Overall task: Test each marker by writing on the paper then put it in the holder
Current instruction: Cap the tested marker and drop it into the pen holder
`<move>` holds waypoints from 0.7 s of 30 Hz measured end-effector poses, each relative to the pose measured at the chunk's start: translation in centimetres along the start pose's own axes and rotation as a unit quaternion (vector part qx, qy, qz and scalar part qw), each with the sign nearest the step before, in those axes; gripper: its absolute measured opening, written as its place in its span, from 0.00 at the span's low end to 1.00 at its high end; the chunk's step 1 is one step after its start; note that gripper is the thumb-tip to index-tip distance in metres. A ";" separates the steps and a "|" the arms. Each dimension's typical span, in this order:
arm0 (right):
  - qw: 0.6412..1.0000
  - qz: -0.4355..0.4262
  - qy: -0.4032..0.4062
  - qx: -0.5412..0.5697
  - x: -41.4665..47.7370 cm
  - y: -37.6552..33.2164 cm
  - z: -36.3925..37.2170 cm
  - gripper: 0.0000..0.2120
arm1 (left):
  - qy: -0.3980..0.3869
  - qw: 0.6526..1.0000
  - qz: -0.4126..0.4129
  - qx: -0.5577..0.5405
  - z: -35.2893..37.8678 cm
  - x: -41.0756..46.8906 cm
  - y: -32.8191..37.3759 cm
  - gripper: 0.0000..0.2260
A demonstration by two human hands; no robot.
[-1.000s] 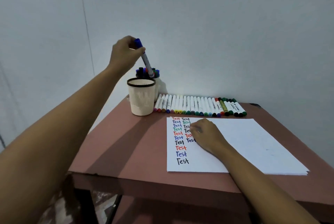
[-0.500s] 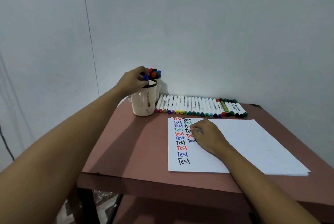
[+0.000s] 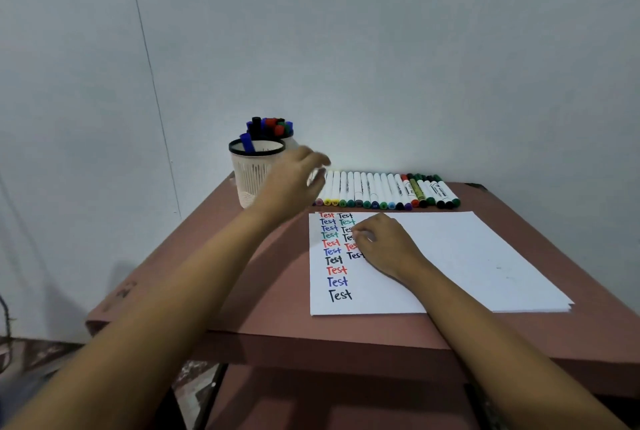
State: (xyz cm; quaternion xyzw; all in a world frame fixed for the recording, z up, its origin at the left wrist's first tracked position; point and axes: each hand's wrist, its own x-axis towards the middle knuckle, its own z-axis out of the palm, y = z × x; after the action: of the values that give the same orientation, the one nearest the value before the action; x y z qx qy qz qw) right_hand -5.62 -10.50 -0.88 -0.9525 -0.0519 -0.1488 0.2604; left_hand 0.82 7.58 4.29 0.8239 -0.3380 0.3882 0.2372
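White paper [image 3: 467,256]: lies right of centre on your brown table [image 3: 242,291], "Test" written in columns down its left side.
Your right hand [image 3: 384,242]: rests on that paper, fingers curled under; whether it holds anything cannot be told.
Your left hand [image 3: 294,183]: blurred, fingers spread, empty, over the marker row [image 3: 381,190] at its left end.
Blue marker [image 3: 247,142]: stands in the white holder [image 3: 252,180], upper middle.

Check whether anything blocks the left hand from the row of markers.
Nothing visible does. The empty left hand hovers over the left end of the marker row, hiding its first markers. The holder stands to its left and the right hand rests on the paper, both off the path.
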 end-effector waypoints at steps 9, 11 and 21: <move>1.000 -0.003 0.024 -0.015 -0.1 -0.3 -0.1 0.14 | -0.264 0.954 -0.142 -0.009 4.1 -3.0 0.0 0.13; 1.000 -0.004 0.012 0.002 -0.2 -0.6 -0.4 0.14 | -0.262 0.953 -0.150 -0.006 4.1 -3.0 0.0 0.13; 0.988 0.120 0.075 0.053 4.3 4.3 -6.9 0.11 | -0.252 0.956 -0.151 -0.017 4.4 -3.1 -0.3 0.13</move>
State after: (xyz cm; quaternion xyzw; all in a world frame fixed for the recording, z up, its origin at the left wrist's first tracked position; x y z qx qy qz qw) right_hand -2.57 -17.63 4.06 -0.9228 0.0748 -0.1845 0.3299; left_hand 1.74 6.03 -0.82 0.9321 -0.2654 0.1219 0.2145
